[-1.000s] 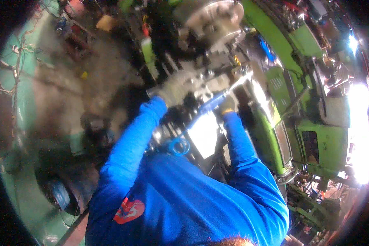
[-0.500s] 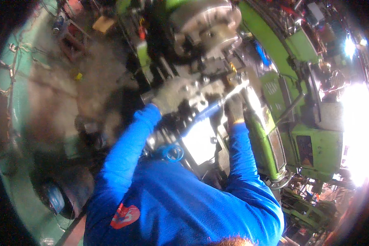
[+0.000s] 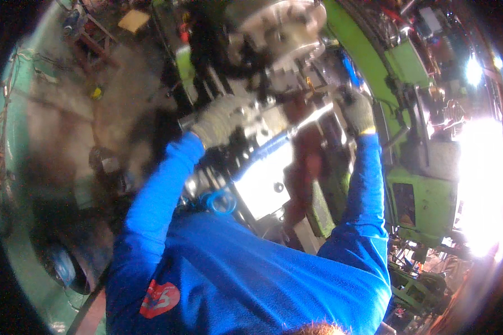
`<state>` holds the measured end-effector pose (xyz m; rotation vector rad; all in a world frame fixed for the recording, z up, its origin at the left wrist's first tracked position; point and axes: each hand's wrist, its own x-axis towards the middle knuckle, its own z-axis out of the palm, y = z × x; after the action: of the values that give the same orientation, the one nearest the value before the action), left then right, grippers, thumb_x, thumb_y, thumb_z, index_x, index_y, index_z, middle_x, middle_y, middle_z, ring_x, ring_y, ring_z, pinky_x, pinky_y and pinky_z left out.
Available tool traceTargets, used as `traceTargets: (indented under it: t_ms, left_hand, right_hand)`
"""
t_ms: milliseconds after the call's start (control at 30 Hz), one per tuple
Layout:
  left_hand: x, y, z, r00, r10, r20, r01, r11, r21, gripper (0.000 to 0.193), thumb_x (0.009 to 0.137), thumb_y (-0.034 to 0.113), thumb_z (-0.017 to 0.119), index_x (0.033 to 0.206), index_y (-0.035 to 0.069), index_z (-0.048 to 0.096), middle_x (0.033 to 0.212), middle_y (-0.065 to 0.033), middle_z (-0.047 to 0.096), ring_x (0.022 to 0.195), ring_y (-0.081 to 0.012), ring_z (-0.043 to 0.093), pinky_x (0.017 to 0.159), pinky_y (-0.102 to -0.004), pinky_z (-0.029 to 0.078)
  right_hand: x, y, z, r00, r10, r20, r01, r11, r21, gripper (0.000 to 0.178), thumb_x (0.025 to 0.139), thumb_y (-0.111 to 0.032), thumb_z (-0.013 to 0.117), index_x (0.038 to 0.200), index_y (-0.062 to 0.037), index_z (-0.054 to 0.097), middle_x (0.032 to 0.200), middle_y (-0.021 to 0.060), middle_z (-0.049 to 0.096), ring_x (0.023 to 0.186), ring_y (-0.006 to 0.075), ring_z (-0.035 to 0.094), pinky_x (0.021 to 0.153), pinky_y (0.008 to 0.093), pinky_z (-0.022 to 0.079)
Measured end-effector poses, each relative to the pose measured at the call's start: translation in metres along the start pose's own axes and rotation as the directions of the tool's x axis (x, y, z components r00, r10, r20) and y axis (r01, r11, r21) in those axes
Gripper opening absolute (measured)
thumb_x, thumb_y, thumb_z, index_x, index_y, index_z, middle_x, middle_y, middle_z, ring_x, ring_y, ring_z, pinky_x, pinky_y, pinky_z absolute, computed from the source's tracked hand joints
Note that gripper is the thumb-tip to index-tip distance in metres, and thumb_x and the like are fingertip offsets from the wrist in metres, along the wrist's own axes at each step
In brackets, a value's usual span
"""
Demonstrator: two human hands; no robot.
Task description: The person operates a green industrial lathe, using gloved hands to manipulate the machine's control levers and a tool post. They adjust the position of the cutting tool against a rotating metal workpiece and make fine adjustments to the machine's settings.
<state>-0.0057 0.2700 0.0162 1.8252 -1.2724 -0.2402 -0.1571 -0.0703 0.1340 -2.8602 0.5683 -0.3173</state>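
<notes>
A gloved left hand of mine (image 3: 219,121) rests at the left side of a metal tool post (image 3: 268,123) on a lathe. Its fingertips blur into the metal parts there, so their grip is unclear. My right hand (image 3: 356,110), also in a pale work glove, is at the right, just beyond the silver end of a long bar (image 3: 313,116). Its fingers look curled around something dark that I cannot make out. The bar slants down-left, with a blue stretch along a bright white plate (image 3: 265,181). Above the hands sits the large round chuck (image 3: 285,28).
Green machine casing (image 3: 419,209) stands on the right, with strong glare behind it. A coiled blue hose (image 3: 221,202) lies close to my body. To the left is a dim floor with a reddish frame stand (image 3: 92,42) and a wooden board (image 3: 134,21).
My right hand has moved right and away from me, off the middle of the bar's silver end. The view has shifted slightly; my left hand stays at the tool post.
</notes>
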Motion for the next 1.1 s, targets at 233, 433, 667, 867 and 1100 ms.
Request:
traceTargets:
  t_ms: [233, 433, 667, 867, 1100]
  left_hand:
    - [0.006, 0.014, -0.009, 0.987, -0.150, 0.052, 0.156, 0.979, -0.128, 0.037, 0.096, 0.024, 0.058, 0.131, 0.012, 0.061, 0.132, -0.0149, 0.058, 0.123, -0.0340, 0.053, 0.107, -0.0424, 0.042]
    - [0.007, 0.017, -0.008, 0.985, -0.167, 0.038, 0.171, 0.933, -0.318, 0.037, 0.095, 0.021, 0.059, 0.130, 0.011, 0.061, 0.134, -0.0153, 0.057, 0.123, -0.0336, 0.053, 0.106, -0.0426, 0.042]
    - [0.005, 0.014, -0.008, 0.982, -0.189, 0.024, 0.189, 0.953, -0.237, 0.037, 0.093, 0.017, 0.060, 0.130, 0.010, 0.061, 0.133, -0.0179, 0.057, 0.122, -0.0349, 0.055, 0.106, -0.0411, 0.042]
    - [0.003, 0.005, 0.001, 0.985, -0.174, -0.016, 0.160, 0.936, -0.315, 0.037, 0.094, 0.016, 0.060, 0.130, 0.007, 0.060, 0.130, -0.0178, 0.060, 0.121, -0.0337, 0.055, 0.106, -0.0408, 0.042]
    - [0.005, 0.010, -0.004, 0.982, -0.187, 0.012, 0.185, 0.956, -0.228, 0.039, 0.093, 0.017, 0.061, 0.130, 0.007, 0.060, 0.129, -0.0173, 0.061, 0.123, -0.0338, 0.054, 0.107, -0.0416, 0.041]
  right_hand:
    - [0.024, 0.026, 0.023, 0.957, -0.126, 0.260, 0.146, 0.987, -0.061, 0.024, 0.091, -0.030, 0.063, 0.111, -0.0166, 0.064, 0.106, 0.0135, 0.069, 0.100, 0.0358, 0.066, 0.085, 0.0453, 0.051]
    - [0.034, 0.035, 0.025, 0.913, -0.302, 0.275, 0.341, 0.934, -0.106, 0.023, 0.089, -0.026, 0.061, 0.110, -0.0166, 0.062, 0.103, 0.0134, 0.068, 0.098, 0.0366, 0.066, 0.081, 0.0483, 0.052]
    - [0.044, 0.006, 0.014, 0.873, -0.149, 0.464, 0.357, 0.844, -0.401, 0.028, 0.089, -0.025, 0.058, 0.116, -0.0143, 0.061, 0.107, 0.0180, 0.068, 0.100, 0.0396, 0.066, 0.082, 0.0504, 0.052]
    - [0.044, 0.002, 0.019, 0.886, -0.029, 0.464, 0.242, 0.881, -0.406, 0.033, 0.087, -0.026, 0.061, 0.117, -0.0109, 0.063, 0.110, 0.0198, 0.068, 0.104, 0.0379, 0.065, 0.088, 0.0500, 0.051]
    - [0.041, 0.000, 0.017, 0.907, -0.121, 0.404, 0.251, 0.924, -0.287, 0.035, 0.088, -0.029, 0.062, 0.116, -0.0087, 0.062, 0.109, 0.0194, 0.068, 0.103, 0.0378, 0.065, 0.087, 0.0486, 0.051]
